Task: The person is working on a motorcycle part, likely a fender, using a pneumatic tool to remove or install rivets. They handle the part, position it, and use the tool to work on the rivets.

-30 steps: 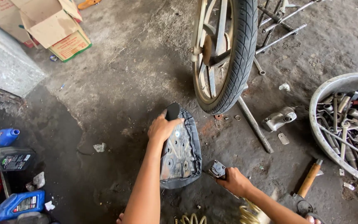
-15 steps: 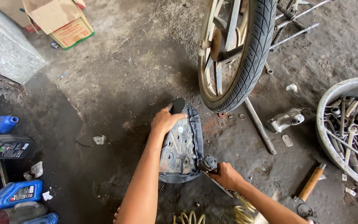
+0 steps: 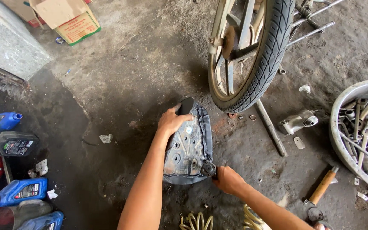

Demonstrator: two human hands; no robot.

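A seat (image 3: 188, 147), upturned with its grey underside showing, is laid on the concrete floor (image 3: 141, 76) at the centre, just near of a wheel (image 3: 252, 51); its far end is gripped by the left hand (image 3: 172, 121), fingers curled together over the edge. A small dark tool (image 3: 208, 169) is pinched against the seat's near right edge by the right hand (image 3: 228, 179), fingers closed around it. Oil bottles (image 3: 20, 189) are stood at the near left, a hammer (image 3: 320, 194) and a rim (image 3: 360, 132) of metal parts at the right, a box (image 3: 71, 19) at the far left.
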